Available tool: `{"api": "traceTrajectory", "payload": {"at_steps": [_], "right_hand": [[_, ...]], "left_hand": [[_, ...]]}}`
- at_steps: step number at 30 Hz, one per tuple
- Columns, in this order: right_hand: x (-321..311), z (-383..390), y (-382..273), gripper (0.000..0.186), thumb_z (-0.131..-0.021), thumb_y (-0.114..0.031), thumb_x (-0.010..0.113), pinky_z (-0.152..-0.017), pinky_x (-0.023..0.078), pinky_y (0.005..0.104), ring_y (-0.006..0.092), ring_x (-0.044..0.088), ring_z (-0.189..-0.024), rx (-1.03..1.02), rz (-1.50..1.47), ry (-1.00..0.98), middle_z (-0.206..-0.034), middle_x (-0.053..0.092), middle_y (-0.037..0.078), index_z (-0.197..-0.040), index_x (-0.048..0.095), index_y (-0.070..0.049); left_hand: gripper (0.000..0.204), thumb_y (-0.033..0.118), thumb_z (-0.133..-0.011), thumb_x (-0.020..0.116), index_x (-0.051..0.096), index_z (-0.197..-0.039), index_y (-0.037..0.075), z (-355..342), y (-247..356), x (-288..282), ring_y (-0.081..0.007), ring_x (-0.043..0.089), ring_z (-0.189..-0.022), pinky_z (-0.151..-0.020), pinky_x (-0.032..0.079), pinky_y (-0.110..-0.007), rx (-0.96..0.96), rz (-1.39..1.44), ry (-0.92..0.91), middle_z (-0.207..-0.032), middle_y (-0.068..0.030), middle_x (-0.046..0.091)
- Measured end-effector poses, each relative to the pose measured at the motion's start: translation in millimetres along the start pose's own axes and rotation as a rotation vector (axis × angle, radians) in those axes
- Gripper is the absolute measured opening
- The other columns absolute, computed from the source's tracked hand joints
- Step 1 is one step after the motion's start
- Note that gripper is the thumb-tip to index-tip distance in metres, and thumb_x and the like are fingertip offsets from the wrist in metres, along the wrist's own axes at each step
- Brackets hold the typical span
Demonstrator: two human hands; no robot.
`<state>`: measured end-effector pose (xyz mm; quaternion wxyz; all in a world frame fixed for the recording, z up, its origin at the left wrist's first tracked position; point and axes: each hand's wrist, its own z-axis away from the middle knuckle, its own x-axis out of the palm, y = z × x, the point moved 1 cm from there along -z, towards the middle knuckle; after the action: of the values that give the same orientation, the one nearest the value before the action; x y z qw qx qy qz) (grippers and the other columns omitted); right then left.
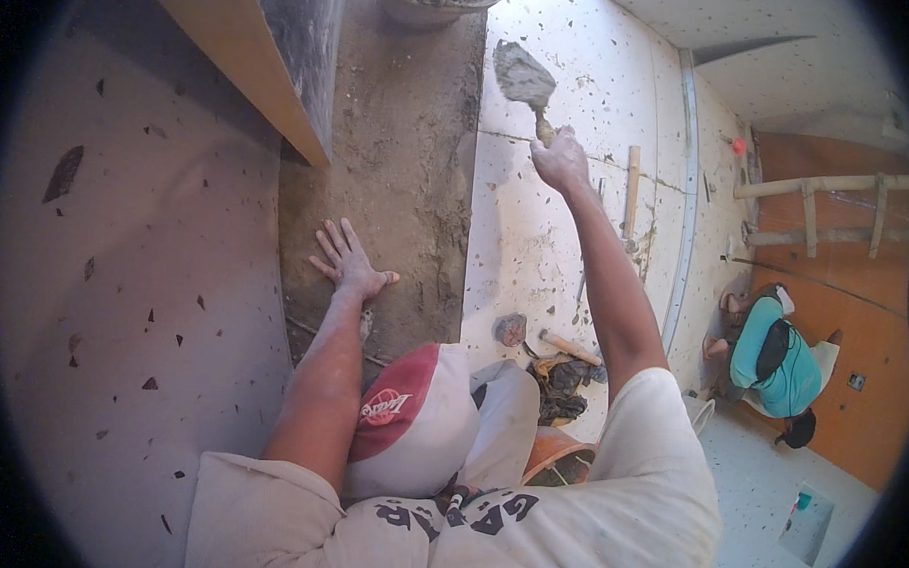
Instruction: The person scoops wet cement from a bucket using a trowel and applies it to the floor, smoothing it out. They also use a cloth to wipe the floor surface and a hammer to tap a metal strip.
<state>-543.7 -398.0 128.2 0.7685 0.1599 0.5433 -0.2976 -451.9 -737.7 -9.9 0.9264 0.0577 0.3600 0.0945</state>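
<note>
Now the left hand point(347, 267) is spread on the rough mortar strip point(410, 132), the right hand point(562, 163) gripping a mortar-smeared trowel point(525, 78) far right over speckled terrazzo point(522, 221), where tilting the blade could drop splatter.

Here's your left hand point(353, 272), palm down and flat, fingers point(337, 238) fanned wide, thumb point(388, 278) jutting to the right! Your left forearm point(319, 384) slants up behind it. And look at your right forearm point(620, 275), stretched well ahead, leaning inward, your right hand point(562, 162) curled in a firm grip, farther forward than the left!
</note>
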Motion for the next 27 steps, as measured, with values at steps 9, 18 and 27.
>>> {"api": "traceTrajectory", "payload": {"at_steps": [9, 18, 27], "right_hand": [[32, -108, -56, 0.061, -0.088, -0.036, 0.055, -0.095, 0.049, 0.0433, 0.0374, 0.061, -0.110, -0.074, 0.030, -0.070, -0.116, 0.063, 0.029, -0.125, 0.049, 0.011], [42, -153, -85, 0.052, -0.090, -0.028, 0.051, -0.086, 0.054, 0.0412, 0.0333, 0.069, -0.095, -0.039, 0.044, 0.079, -0.111, 0.066, 0.027, -0.129, 0.046, 0.006], [69, -117, -53, 0.055, -0.092, -0.029, 0.047, -0.102, 0.044, 0.0479, 0.0432, 0.056, -0.119, -0.045, 0.010, -0.052, -0.124, 0.058, 0.033, -0.136, 0.038, 0.003]], "left_hand": [[0.149, 0.056, -0.057, 0.086, -0.017, -0.153, 0.007, 1, -1, -5, -0.0394, -0.021, -0.146, -0.111, -0.007, -0.068, -0.010, -0.009, -0.028, -0.159, -0.0209, -0.021], [0.147, 0.055, -0.059, 0.087, -0.015, -0.153, 0.006, -1, -2, 0, -0.0407, -0.021, -0.146, -0.111, -0.008, -0.068, 0.007, -0.008, -0.006, -0.159, -0.0215, -0.020], [0.145, 0.053, -0.061, 0.086, -0.017, -0.153, 0.008, 2, 5, -7, -0.0392, -0.018, -0.147, -0.112, -0.005, -0.067, 0.005, -0.008, -0.022, -0.160, -0.0204, -0.019]]}}
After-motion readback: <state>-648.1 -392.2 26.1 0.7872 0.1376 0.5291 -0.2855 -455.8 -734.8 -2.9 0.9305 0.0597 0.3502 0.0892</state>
